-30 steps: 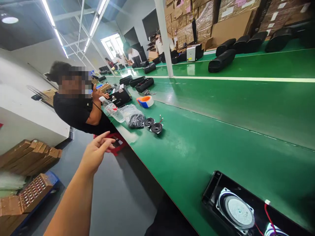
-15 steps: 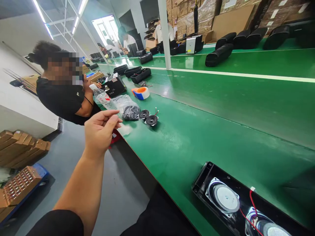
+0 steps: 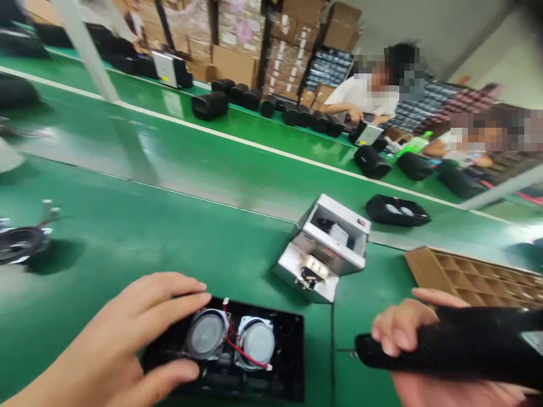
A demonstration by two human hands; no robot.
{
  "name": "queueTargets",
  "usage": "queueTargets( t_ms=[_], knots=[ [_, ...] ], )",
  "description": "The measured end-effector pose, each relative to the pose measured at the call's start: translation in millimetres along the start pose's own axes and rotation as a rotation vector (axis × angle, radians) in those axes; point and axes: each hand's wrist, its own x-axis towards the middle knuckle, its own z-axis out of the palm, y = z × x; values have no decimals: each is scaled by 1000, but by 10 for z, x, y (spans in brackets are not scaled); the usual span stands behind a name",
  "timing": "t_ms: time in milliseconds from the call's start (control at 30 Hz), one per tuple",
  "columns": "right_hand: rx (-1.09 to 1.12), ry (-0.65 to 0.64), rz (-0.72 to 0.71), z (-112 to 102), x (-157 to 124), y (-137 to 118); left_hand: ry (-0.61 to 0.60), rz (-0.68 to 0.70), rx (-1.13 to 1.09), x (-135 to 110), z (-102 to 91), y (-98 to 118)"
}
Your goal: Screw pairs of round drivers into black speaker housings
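Observation:
A black speaker housing (image 3: 291, 350) lies on the green bench in front of me, with two round speakers (image 3: 258, 342) set in it and red wires with white plugs across them. My left hand (image 3: 139, 322) spans the housing's left end, fingers at its far edge and thumb over the near part. To the right, my right hand (image 3: 403, 333) is wrapped round a black electric screwdriver (image 3: 458, 339). The tool lies nearly level, its thin bit pointing left towards the housing but apart from it. Motion blurs both hands a little.
A grey screw feeder (image 3: 311, 254) stands behind the housing. A divided cardboard box (image 3: 466, 277) is at right, a loose speaker (image 3: 21, 243) at left. Another speaker housing (image 3: 396, 210) sits farther back. Two people (image 3: 365, 102) work across the bench near several black casings.
My view has swung right. The left hand, raised beside the bench before, is now at the speaker housing. My right hand has come into view holding the screwdriver.

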Motion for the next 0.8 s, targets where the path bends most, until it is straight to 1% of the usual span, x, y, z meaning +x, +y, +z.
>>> queueTargets(
  t_ms=[33,100,133,167,200,233,300,400,467,533,667,800],
  knots=[
    [-23,43,-6,60,13,-55,-59,77,31,4,123,7],
    [-39,114,-36,261,72,-169,-139,228,113,13,305,39],
    [-36,144,-75,383,123,-225,-149,280,155,25,367,65],
    [-31,148,-122,506,186,-278,-142,312,190,41,416,98],
    [-21,146,-176,625,262,-324,-131,327,215,61,455,135],
    [-6,118,-217,736,345,-360,-115,340,228,83,489,174],
    [23,74,-274,932,515,-400,-102,337,222,120,550,246],
    [9,108,-279,1153,708,-386,-102,275,196,146,632,314],
    [6,118,-240,1244,776,-345,-104,227,179,151,668,330],
    [36,91,-186,1285,810,-294,-115,203,156,157,679,333],
    [90,57,-116,1271,842,-202,-136,194,146,171,657,330],
    [74,47,-127,1252,833,-157,-139,205,189,192,641,327]
  ],
)
